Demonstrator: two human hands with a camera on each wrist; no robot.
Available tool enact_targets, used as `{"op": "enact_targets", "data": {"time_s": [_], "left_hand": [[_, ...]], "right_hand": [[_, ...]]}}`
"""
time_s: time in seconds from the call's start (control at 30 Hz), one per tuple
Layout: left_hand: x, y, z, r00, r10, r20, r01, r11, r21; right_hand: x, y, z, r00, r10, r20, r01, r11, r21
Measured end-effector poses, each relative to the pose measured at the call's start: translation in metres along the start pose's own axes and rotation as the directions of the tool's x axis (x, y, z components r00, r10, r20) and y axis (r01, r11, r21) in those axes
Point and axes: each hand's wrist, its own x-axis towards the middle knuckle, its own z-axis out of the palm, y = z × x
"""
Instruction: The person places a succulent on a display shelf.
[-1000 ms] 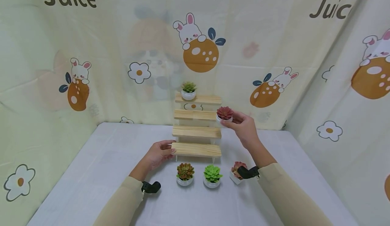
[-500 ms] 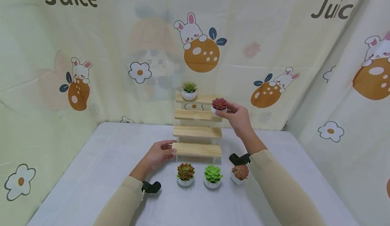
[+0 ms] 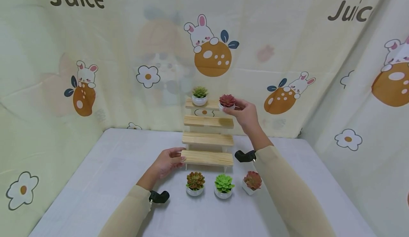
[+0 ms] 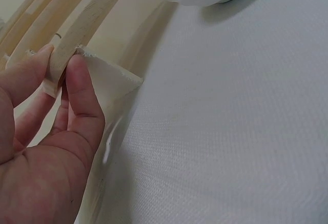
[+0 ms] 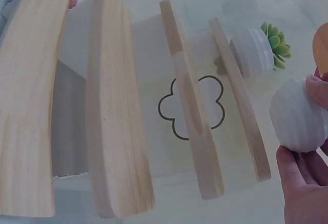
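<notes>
My right hand (image 3: 246,115) grips the white pot of a red succulent (image 3: 227,101) by the right end of the top plank of a stepped wooden shelf (image 3: 207,138). In the right wrist view a gap shows between this white pot (image 5: 297,116) and the top plank (image 5: 241,101). A green succulent (image 3: 199,92) stands on that plank's left end. Low on the left, my left hand (image 3: 166,162) pinches the left end of the bottom plank (image 3: 207,157). The left wrist view has thumb and fingers on both faces of the plank's end (image 4: 60,62).
In front of the shelf, a brown-green succulent (image 3: 195,183), a bright green succulent (image 3: 224,185) and a reddish succulent (image 3: 252,182) in a square pot stand on the white tablecloth (image 3: 127,166). A printed curtain (image 3: 127,45) hangs behind.
My right hand has carried the red succulent up and left, from beside the second-highest plank to the top plank's right end. The left hand has stayed on the bottom plank.
</notes>
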Motion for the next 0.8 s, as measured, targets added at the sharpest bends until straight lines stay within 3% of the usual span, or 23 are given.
{"op": "enact_targets", "data": {"time_s": [0.47,0.8], "left_hand": [[-0.001,0.000,-0.001,1.000,0.007,-0.001,-0.007,1.000,0.014],[-0.002,0.001,0.000,1.000,0.004,-0.002,-0.004,1.000,0.014]], "right_hand": [[0.022,-0.001,0.011,1.000,-0.013,-0.003,0.013,1.000,-0.015],[0.028,-0.005,0.017,0.998,-0.043,-0.056,0.039,0.997,-0.059]]}}
